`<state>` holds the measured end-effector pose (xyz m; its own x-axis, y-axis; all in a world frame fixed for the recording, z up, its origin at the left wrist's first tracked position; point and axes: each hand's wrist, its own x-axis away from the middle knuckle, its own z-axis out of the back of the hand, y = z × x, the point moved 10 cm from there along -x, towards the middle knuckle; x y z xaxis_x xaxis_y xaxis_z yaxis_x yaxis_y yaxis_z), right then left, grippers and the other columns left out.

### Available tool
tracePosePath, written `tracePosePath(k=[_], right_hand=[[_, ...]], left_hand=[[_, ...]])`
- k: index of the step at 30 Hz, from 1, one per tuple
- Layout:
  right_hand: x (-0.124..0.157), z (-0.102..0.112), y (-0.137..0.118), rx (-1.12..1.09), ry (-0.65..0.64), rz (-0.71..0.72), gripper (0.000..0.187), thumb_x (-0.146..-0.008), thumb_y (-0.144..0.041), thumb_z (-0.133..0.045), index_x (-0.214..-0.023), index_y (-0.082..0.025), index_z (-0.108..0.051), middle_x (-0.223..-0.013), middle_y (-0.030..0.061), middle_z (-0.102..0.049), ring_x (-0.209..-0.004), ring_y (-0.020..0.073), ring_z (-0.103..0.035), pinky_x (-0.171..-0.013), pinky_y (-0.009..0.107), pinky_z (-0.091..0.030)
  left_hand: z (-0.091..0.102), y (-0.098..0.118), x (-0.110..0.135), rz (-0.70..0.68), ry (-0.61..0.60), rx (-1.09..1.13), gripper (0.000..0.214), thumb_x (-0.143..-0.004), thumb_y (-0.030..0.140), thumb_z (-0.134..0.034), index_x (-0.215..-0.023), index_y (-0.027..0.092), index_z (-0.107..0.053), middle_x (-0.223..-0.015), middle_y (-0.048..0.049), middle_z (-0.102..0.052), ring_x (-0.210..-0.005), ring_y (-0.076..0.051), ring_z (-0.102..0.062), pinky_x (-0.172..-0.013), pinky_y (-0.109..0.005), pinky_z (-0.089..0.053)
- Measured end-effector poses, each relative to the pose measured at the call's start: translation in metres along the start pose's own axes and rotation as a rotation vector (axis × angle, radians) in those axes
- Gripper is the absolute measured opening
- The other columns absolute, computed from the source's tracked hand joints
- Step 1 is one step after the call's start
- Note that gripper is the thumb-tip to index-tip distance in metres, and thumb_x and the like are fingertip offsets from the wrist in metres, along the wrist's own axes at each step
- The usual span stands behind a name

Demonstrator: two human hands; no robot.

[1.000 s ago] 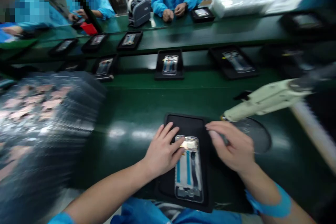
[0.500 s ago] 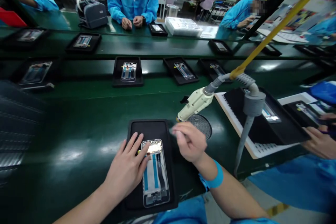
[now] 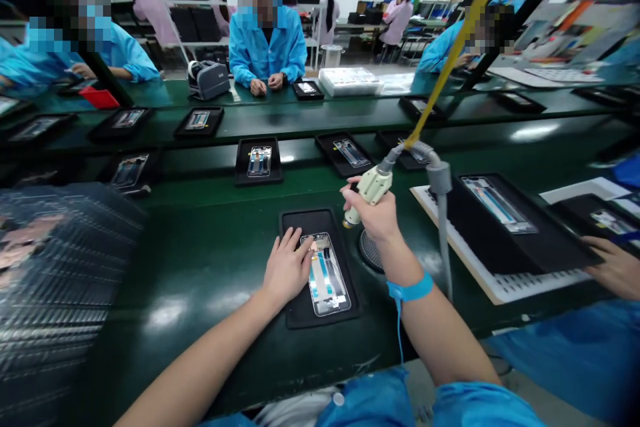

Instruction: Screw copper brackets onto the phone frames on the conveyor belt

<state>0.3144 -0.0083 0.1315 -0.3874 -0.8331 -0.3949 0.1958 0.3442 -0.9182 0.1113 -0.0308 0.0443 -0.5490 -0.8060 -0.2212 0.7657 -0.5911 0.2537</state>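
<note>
Two bare hands stand well apart: the left hand lies open, fingertips on one silver-framed smartphone housing in one black rectangular tray; the right hand grips one cream plastic air gun just beside the tray.

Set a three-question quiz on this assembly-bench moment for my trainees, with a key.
1. True or false: the left hand rests on the phone frame lying in the black tray.
2. Multiple choice: what does the right hand hold? A, a screwdriver; B, a cream hose-fed gun; C, a phone frame.
3. Short answer: what colour is the wrist strap on the right wrist?

Key: 1 true; 2 B; 3 blue.
</note>
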Motion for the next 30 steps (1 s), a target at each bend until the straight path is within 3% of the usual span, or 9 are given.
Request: tracePosePath(k=[3,7,11,16,30], right_hand=[[0.015,0.042,-0.016,0.003,0.095,0.058,0.04,-0.075,-0.045,-0.083,-0.1,-0.018,-0.067,-0.087,0.0045,-0.068,-0.053,0.0146,-0.058,-0.049,0.029,-0.052],[0.055,0.12,-0.04,0.079,0.32,0.164,0.028,-0.072,-0.031,-0.083,-0.09,-0.018,-0.068,-0.082,0.0041,-0.068,-0.047,0.0151,-0.056,-0.045,0.03,-0.048],[0.085,0.162,-0.047,0.192,0.435,0.18,0.024,-0.068,-0.028,-0.083,-0.082,-0.017,-0.068,-0.077,0.004,-0.066,-0.045,0.0163,-0.056,-0.043,0.031,-0.046],[0.104,0.178,-0.035,0.29,0.493,0.139,0.025,-0.069,-0.03,-0.083,-0.086,-0.016,-0.07,-0.076,0.0034,-0.067,-0.048,0.0168,-0.057,-0.046,0.032,-0.048],[0.113,0.183,-0.018,0.309,0.516,0.161,0.026,-0.068,-0.028,-0.082,-0.086,-0.014,-0.07,-0.072,0.0038,-0.066,-0.049,0.0187,-0.058,-0.05,0.034,-0.049]], left_hand=[[-0.005,-0.001,0.0,0.013,-0.044,0.036,0.038,-0.106,0.031,-0.046,-0.139,0.023,-0.064,-0.155,-0.0108,-0.051,-0.149,-0.031,-0.043,-0.117,-0.058,-0.044],[-0.009,-0.001,0.001,0.02,-0.088,0.093,0.04,-0.106,0.03,-0.044,-0.14,0.021,-0.063,-0.158,-0.0106,-0.048,-0.153,-0.031,-0.035,-0.121,-0.06,-0.038],[-0.01,-0.003,-0.001,0.026,-0.098,0.141,0.04,-0.106,0.03,-0.044,-0.14,0.022,-0.063,-0.159,-0.0101,-0.045,-0.155,-0.031,-0.03,-0.122,-0.061,-0.034],[-0.011,-0.004,0.0,0.018,-0.099,0.159,0.039,-0.107,0.031,-0.045,-0.139,0.022,-0.064,-0.159,-0.0105,-0.046,-0.156,-0.031,-0.03,-0.122,-0.061,-0.034],[-0.01,-0.004,0.001,0.016,-0.046,0.177,0.038,-0.106,0.03,-0.048,-0.139,0.022,-0.064,-0.157,-0.0104,-0.048,-0.153,-0.031,-0.035,-0.121,-0.061,-0.035]])
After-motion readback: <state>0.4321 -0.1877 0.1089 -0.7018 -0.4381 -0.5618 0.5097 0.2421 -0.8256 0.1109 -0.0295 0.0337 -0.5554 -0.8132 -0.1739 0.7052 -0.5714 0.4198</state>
